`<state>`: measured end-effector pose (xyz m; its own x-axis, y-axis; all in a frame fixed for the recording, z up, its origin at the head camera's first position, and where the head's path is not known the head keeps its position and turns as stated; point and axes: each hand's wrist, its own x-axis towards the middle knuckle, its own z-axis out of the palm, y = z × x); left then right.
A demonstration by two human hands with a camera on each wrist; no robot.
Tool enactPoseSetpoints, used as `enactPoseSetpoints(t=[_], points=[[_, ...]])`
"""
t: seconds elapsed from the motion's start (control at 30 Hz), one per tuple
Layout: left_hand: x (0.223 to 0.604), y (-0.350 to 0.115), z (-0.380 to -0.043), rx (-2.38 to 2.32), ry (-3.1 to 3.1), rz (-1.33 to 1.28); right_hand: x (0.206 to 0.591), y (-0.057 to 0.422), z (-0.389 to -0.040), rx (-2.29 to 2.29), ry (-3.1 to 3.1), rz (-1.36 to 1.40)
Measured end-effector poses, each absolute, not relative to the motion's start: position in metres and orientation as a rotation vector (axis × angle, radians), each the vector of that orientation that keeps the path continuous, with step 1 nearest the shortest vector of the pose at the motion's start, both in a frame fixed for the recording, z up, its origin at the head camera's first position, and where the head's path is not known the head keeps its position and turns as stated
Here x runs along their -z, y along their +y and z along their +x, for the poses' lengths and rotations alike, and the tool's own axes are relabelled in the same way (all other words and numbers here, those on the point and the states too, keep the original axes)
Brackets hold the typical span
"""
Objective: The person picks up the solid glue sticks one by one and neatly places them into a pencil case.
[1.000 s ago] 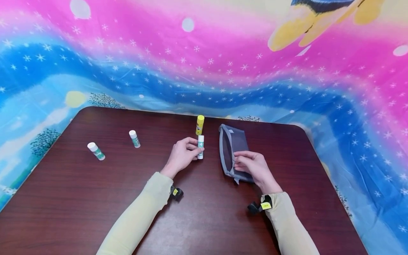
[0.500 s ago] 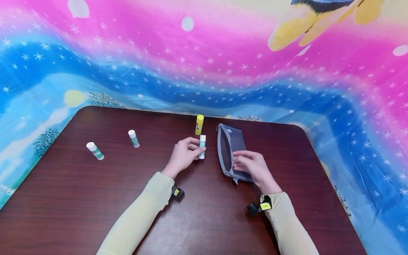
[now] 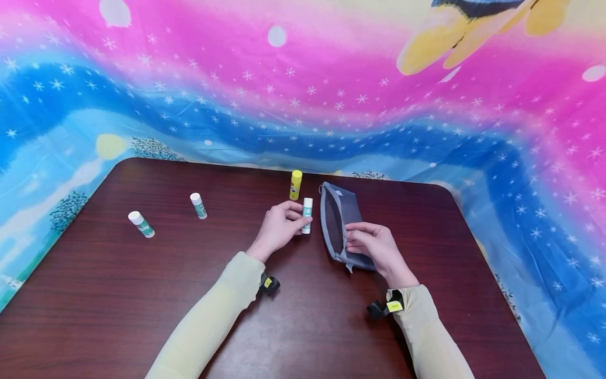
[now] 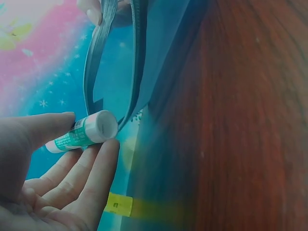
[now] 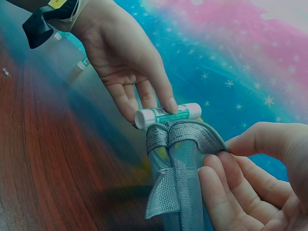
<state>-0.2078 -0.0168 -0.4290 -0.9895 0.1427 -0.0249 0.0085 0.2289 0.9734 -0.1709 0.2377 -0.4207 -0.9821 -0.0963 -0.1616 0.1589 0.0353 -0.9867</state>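
Note:
My left hand (image 3: pixel 280 225) pinches a white and green glue stick (image 3: pixel 307 216) between thumb and fingers, just left of a grey zip pouch (image 3: pixel 352 210). In the left wrist view the glue stick (image 4: pixel 77 134) lies across the fingertips, and the pouch's gaping zip edges (image 4: pixel 139 53) show behind it. My right hand (image 3: pixel 379 247) pinches the near side of the pouch's mouth, holding it apart. The right wrist view shows the pouch (image 5: pixel 175 178) end-on, its rim between the right thumb and fingers, with the glue stick (image 5: pixel 168 115) level just beyond it.
A yellow glue stick (image 3: pixel 295 185) stands upright near the table's back edge, beyond the left hand. Two more white and green glue sticks (image 3: pixel 199 206) (image 3: pixel 141 225) are on the left part of the dark wooden table (image 3: pixel 118 295). A colourful printed cloth (image 3: pixel 236 105) hangs behind.
My left hand has moved a little to the right with the glue stick, closer to the pouch. The pouch has shifted slightly left, and my right hand keeps its hold on the rim.

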Motion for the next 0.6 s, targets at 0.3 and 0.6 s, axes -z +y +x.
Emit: enactPoseSetpoints(t=[0.3, 0.6], points=[[0.425, -0.008, -0.212, -1.905, 2.347, 0.194, 0.421, 0.237, -0.171, 2.063, 2.119, 0.08], [0.423, 0.002, -0.221, -1.909, 2.32, 0.13, 0.421, 0.236, -0.17, 2.062, 2.118, 0.099]])
